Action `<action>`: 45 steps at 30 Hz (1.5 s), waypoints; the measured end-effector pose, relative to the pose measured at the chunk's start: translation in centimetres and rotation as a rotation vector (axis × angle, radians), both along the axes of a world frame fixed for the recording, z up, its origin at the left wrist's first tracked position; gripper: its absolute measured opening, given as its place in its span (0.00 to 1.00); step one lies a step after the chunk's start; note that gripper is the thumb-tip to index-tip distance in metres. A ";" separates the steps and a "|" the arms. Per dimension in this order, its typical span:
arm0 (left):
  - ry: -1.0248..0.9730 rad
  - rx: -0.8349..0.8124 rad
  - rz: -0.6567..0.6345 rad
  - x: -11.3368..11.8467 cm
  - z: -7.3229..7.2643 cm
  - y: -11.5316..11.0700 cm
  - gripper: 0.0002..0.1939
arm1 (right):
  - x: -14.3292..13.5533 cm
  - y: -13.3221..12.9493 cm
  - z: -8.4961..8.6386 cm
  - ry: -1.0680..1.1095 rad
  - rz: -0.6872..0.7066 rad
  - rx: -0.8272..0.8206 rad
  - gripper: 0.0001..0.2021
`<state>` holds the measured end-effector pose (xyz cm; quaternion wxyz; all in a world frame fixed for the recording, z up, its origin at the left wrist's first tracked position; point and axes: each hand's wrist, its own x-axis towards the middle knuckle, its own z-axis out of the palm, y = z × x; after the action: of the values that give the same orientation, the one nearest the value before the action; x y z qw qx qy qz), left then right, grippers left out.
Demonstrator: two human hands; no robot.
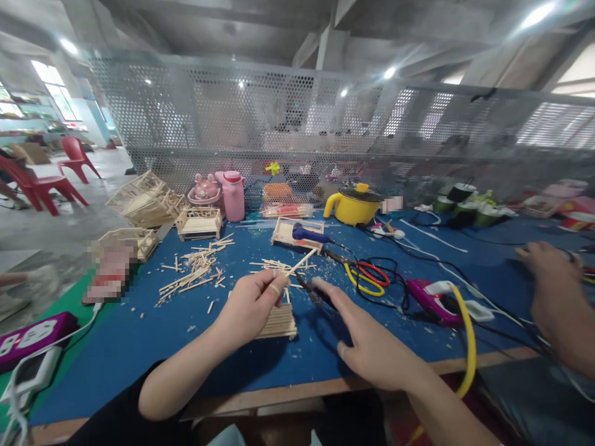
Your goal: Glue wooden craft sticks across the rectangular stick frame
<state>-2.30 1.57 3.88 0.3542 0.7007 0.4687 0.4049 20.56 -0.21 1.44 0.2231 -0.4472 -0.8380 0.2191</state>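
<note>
My left hand (253,305) pinches a thin wooden stick (301,262) that points up and to the right. Under that hand lies a small panel of wooden sticks (279,322) set side by side. My right hand (357,331) has its fingers around a dark cutting tool (309,288), whose tip is close to the stick; its handles are partly hidden. Behind, a blue glue gun (309,234) rests on a small wooden frame (284,230). Loose sticks (198,269) are scattered to the left on the blue table (223,365).
Wooden models (151,201) stand at the back left, near a pink bottle (233,197). A yellow pot (356,206) is at the back. Right of my hands are yellow-and-red-handled scissors (367,279), cables and a purple power strip (434,303). Another person's hand (551,272) is at the far right.
</note>
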 end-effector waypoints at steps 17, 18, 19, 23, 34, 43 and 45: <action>0.023 -0.034 -0.062 0.2 -0.4 -0.6 0.18 | -0.8 0.0 0.3 0.066 0.013 0.145 0.42; 0.021 -0.035 -0.062 0.2 -0.4 -0.6 0.18 | -0.8 0.0 0.3 0.071 0.016 0.149 0.41; 0.019 -0.037 -0.062 0.2 -0.3 -0.6 0.18 | -0.8 0.0 0.2 0.074 0.017 0.151 0.41; 0.014 -0.039 -0.059 0.1 0.0 -0.8 0.18 | -0.9 0.0 0.1 0.081 0.015 0.152 0.40; 0.014 -0.098 -0.057 0.2 -0.2 -1.9 0.14 | -1.1 -0.1 -0.2 0.108 0.046 0.131 0.39; 0.144 0.018 -0.012 0.2 -0.3 -2.1 0.18 | -1.1 -0.3 -0.1 0.126 0.018 0.111 0.37; 0.177 0.045 0.023 0.5 -0.5 -2.2 0.19 | -1.2 -0.2 -0.5 0.117 0.011 0.111 0.35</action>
<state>-1.84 -0.62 3.33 0.2908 0.7360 0.4971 0.3559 19.32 -0.46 0.95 0.2950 -0.4161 -0.8367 0.1994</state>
